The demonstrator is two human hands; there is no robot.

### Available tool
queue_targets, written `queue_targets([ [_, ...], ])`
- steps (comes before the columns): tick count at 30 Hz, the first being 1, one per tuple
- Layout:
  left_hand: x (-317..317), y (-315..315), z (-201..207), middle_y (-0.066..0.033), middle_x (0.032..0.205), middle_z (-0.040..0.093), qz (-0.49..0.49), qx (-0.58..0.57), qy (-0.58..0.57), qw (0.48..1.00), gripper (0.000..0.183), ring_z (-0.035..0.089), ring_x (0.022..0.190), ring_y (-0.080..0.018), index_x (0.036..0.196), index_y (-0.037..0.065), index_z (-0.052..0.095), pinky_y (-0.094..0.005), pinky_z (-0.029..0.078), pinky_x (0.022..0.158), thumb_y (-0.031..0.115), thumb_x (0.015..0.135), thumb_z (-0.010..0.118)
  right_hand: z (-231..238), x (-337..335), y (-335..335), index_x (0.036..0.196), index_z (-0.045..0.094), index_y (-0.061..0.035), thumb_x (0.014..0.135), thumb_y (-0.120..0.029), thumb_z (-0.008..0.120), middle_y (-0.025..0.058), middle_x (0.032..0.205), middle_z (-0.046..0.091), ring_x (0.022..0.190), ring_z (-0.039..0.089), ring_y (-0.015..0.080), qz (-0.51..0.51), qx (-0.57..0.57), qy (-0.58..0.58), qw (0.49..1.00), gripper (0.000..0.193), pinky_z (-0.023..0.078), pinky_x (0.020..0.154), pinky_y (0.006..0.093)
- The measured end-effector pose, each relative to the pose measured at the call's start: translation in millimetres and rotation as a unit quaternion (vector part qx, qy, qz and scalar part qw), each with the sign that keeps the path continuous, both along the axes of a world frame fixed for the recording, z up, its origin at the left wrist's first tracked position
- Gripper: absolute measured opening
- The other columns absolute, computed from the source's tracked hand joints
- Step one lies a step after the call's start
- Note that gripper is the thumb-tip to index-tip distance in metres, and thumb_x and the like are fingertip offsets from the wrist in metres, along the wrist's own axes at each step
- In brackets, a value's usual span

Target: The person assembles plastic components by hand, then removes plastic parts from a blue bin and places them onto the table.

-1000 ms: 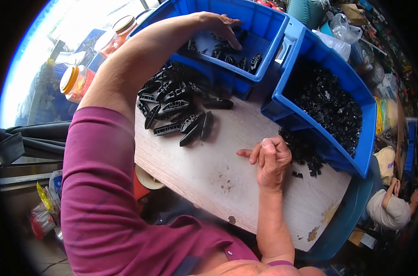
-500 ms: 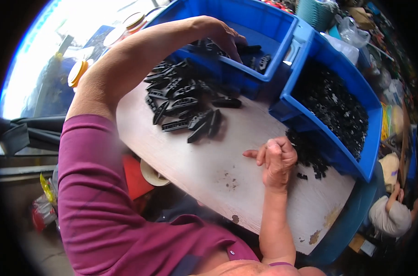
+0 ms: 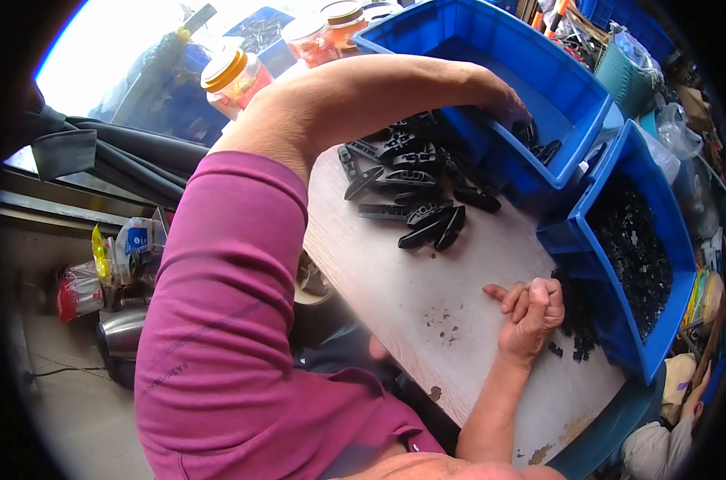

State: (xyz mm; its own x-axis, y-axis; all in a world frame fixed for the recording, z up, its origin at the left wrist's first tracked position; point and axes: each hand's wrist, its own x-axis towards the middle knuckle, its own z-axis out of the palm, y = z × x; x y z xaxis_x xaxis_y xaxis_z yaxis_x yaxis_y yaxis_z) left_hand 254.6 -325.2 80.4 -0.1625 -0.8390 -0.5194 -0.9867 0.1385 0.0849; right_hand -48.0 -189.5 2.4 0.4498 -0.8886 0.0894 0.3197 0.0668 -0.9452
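Observation:
My left hand (image 3: 500, 98) reaches over the near wall of a blue bin (image 3: 571, 172), its fingers down beside black plastic parts (image 3: 545, 150) inside. Those fingers are partly hidden, so their grip cannot be made out. Just left of the bin, a pile of long, curved black plastic parts (image 3: 415, 178) lies on the pale table (image 3: 395, 280). My right hand (image 3: 532, 316) is held above the table, fingers curled in and thumb against them, the index finger partly out. Whatever it may hold is hidden. Near it is a heap of small black pieces (image 3: 575, 324).
A second blue bin (image 3: 611, 296), full of small black pieces, stands at the right. Lidded jars (image 3: 237, 78) stand at the far left. Another person (image 3: 659, 448) is at the lower right. A teal basket (image 3: 625, 84) stands behind the bins.
The view has swung left, so the table and bins sit farther right. My left hand has dipped lower among the parts in the bin. My right hand keeps its curled pose.

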Motion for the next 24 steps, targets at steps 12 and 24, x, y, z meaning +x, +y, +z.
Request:
queue_targets([
  [12, 2.4, 1.2, 10.0, -0.0118, 0.103, 0.067, 0.015, 0.027, 0.053, 0.998, 0.050, 0.066, 0.089, -0.0244, 0.125, 0.018, 0.060, -0.0384, 0.057, 0.063, 0.013, 0.076, 0.057, -2.1, -3.8, -2.8, 0.078, 0.045, -0.0067, 0.095, -0.010, 0.045, -0.0020, 0.052, 0.029, 0.046, 0.037, 0.0080, 0.030, 0.003, -0.017, 0.999, 0.017, 0.061, 0.062, 0.0455],
  [24, 41.2, -3.9, 3.9, 0.0010, 0.075, 0.064, 0.138, -0.147, 0.277, 0.940, 0.036, 0.058, 0.063, -0.0121, 0.109, 0.023, 0.071, -0.0303, 0.050, 0.053, 0.024, 0.073, 0.073, -0.7, 1.6, 0.7, 0.078, 0.046, -0.0063, 0.093, -0.009, 0.046, -0.0011, 0.053, 0.033, 0.047, 0.038, 0.0080, 0.003, 0.019, -0.006, 1.000, 0.016, 0.061, 0.061, 0.0439],
])
